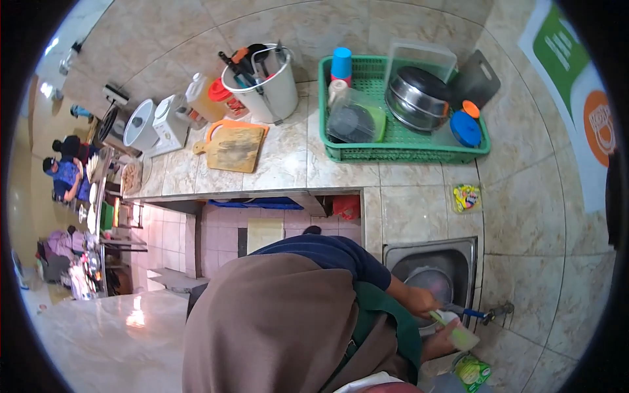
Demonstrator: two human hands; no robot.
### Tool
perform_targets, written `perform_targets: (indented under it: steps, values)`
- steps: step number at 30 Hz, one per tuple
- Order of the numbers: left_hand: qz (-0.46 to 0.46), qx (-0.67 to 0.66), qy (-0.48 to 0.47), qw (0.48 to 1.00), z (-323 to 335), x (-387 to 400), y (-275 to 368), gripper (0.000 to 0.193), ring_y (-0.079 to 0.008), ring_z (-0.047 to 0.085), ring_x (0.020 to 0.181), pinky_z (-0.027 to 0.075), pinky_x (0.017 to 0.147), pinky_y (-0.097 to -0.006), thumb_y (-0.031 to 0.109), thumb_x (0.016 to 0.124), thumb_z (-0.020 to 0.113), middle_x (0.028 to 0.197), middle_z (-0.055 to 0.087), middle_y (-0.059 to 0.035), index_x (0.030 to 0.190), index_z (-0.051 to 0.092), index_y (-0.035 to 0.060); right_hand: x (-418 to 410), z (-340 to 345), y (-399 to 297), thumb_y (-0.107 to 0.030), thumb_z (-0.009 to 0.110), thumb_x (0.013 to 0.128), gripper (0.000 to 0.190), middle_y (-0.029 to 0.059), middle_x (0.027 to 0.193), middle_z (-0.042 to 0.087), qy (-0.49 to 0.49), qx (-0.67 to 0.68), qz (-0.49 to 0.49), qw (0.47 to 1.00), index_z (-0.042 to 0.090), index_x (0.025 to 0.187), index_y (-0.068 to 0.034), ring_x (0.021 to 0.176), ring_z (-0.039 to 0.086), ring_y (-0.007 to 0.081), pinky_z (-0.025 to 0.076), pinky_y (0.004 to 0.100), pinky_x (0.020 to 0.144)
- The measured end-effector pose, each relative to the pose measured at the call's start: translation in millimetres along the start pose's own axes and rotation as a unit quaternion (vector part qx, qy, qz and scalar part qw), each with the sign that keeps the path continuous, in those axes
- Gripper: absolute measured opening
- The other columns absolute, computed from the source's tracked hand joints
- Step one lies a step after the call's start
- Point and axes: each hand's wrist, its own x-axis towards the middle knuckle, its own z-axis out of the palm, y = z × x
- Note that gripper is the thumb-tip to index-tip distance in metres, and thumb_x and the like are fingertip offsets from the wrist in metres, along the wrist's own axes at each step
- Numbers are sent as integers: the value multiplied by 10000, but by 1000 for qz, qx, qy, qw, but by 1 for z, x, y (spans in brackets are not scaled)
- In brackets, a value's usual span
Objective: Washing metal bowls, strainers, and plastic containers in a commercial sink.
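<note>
Both my hands are over a stainless steel sink (428, 245). My left hand (420, 301), the upper one in the view, grips the thin end of a light-green utensil (461, 336) that looks like a spatula with a broad, pale blade. Lower down, my right hand (440, 341) holds the utensil near its blade. A whitish thing, perhaps foam or a sponge, shows between the hands, too small to make out. Below them in the sink sits a round bowl (435, 281) with cloudy contents. The tap (475, 313) with a blue part reaches in from the wall.
A green plastic basket (393, 156) holds cups, containers and a metal pot (417, 100). Beyond the counter's cut-out lie a wooden cutting board (235, 150) and a white bucket (275, 105) of utensils. A yellow packet in a tray (466, 197) lies near the sink. People (71, 169) are at the far left.
</note>
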Motion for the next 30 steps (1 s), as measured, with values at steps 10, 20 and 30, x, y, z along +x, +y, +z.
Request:
perform_targets:
  steps: [10, 20, 30]
  values:
    - [52, -79, 97, 991, -125, -78, 8, 356, -354, 509, 924, 412, 771, -440, 339, 848, 558, 929, 543, -160, 1022, 507, 32, -21, 45, -80, -261, 590, 892, 298, 71, 796, 573, -229, -23, -96, 968, 593, 948, 32, 585, 474, 111, 384, 242, 513]
    - [-49, 98, 575, 811, -433, -350, 44, 135, -253, 561, 735, 454, 633, -328, 87, 785, 644, 863, 567, -102, 907, 614, 39, -137, 258, -341, -272, 493, 944, 272, 37, 833, 594, -181, 267, -275, 906, 599, 922, -23, 606, 464, 66, 364, 199, 518]
    - [-297, 415, 766, 392, -645, -688, 67, 233, -212, 625, 633, 479, 583, -309, 144, 768, 685, 723, 623, -128, 907, 585, -15, -225, 527, -491, -207, 634, 833, 246, 79, 875, 632, -225, 164, -479, 833, 596, 981, -15, 715, 573, 182, 455, 309, 635]
